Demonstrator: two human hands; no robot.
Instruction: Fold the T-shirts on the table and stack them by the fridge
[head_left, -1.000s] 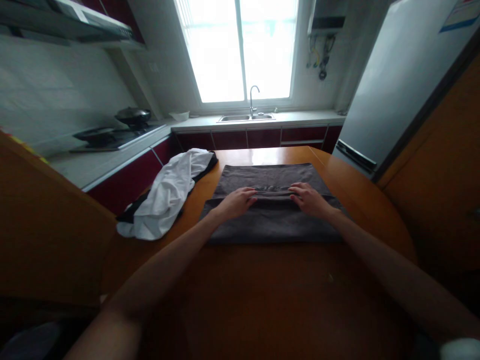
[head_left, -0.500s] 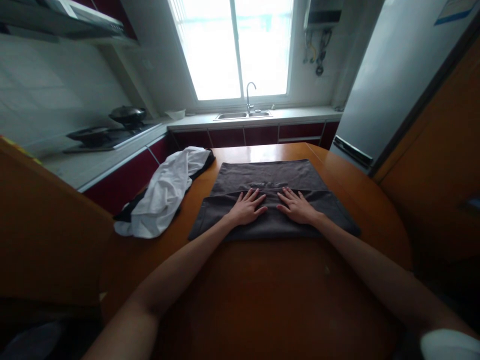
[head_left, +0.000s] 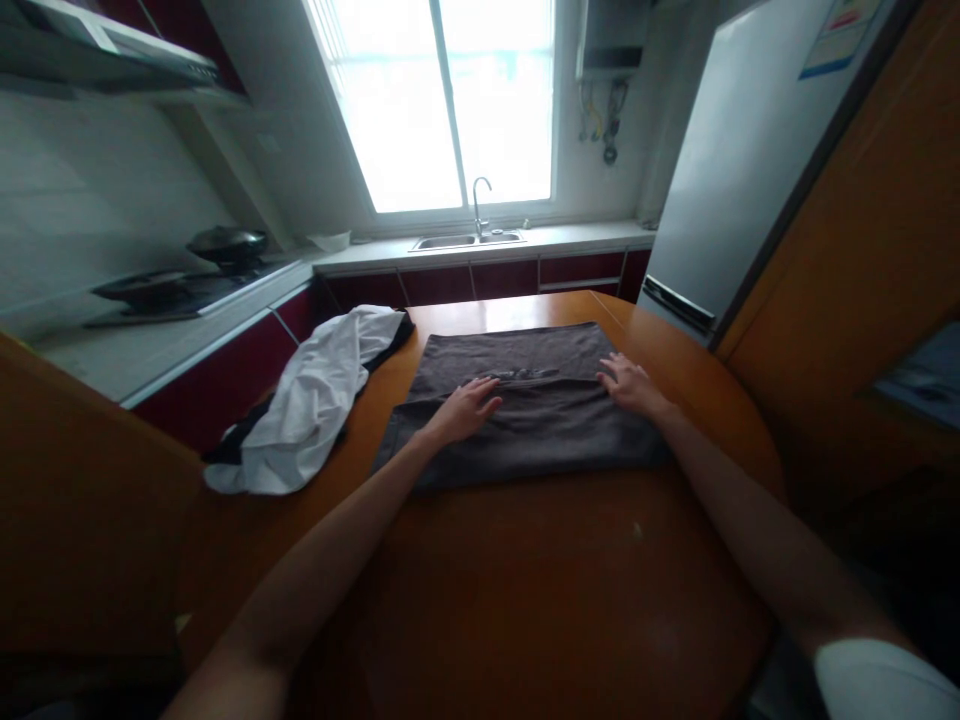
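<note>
Head view, cloth: a dark grey folded rectangular cloth (head_left: 525, 415) is lying flat on the round orange-brown wooden surface (head_left: 525, 590), towards its far side; a fold line is running across the cloth's middle
Head view, left hand: the left hand (head_left: 466, 410) is resting palm down on the grey cloth left of centre, fingers reaching to the fold line; its grip is wide and flat, holding nothing
Head view, right hand: the right hand (head_left: 630, 385) is lying on the cloth's right edge near the far corner, fingers spread; its grip is wide, pressing rather than clasping
Head view, beside the cloth: a crumpled white garment (head_left: 315, 400) is lying over a black one on the surface's left edge, just beside the grey cloth
Head view, background: a steel sink with a curved tap (head_left: 469, 235) is sitting under the bright window; a dark wok (head_left: 225, 243) is standing on the hob at left; a tall grey fridge (head_left: 735, 170) is standing at right
</note>
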